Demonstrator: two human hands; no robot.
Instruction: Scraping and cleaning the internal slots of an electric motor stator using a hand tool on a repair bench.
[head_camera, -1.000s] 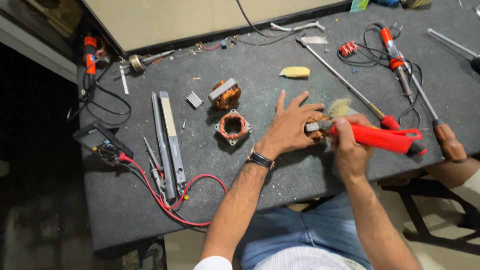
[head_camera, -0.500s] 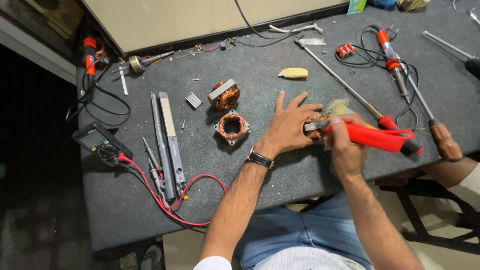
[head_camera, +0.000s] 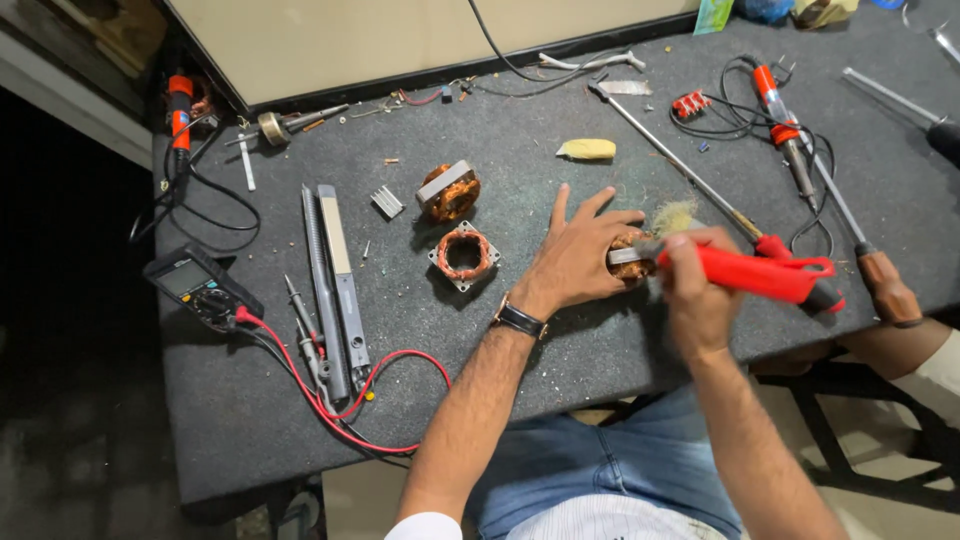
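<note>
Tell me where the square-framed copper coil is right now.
In the head view, the square-framed copper coil lies flat on the dark table, just left of the left hand, below the other copper coil and right of the two long metal bars.

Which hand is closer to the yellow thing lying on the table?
Left. The left hand lies spread on the table just below the yellow piece, its fingertips pointing up toward it. The right hand grips a red-handled brush farther down and to the right.
</note>
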